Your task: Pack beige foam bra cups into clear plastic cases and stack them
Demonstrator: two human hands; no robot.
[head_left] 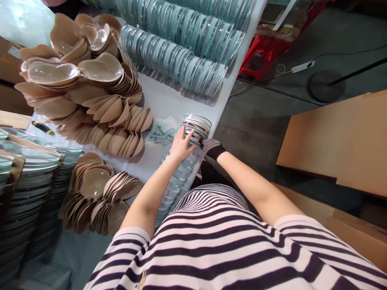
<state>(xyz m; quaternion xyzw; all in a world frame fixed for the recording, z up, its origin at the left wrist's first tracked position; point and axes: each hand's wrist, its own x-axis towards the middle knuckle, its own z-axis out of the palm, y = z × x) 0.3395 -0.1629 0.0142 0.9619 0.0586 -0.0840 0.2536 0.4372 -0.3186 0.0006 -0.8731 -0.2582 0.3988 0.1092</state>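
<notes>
White tbl (175, 105) w/ 3+ rows clear rnd pcs (172, 56), tan cup stacks (99, 121), pkts (161, 129).

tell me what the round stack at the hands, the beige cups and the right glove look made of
Round stack: clear plastic or glass, glossy; see-through rims and bright glints show.
Beige cups: perhaps silicone or coated foam; insides shine, backs look matte.
Glove: probably knit fabric, matte, with fine stripes and a snug cuff.

Short-sleeved black-striped shirt (193, 249); right hand (211, 145): striped glove (212, 143), black cuff (217, 152).
</notes>
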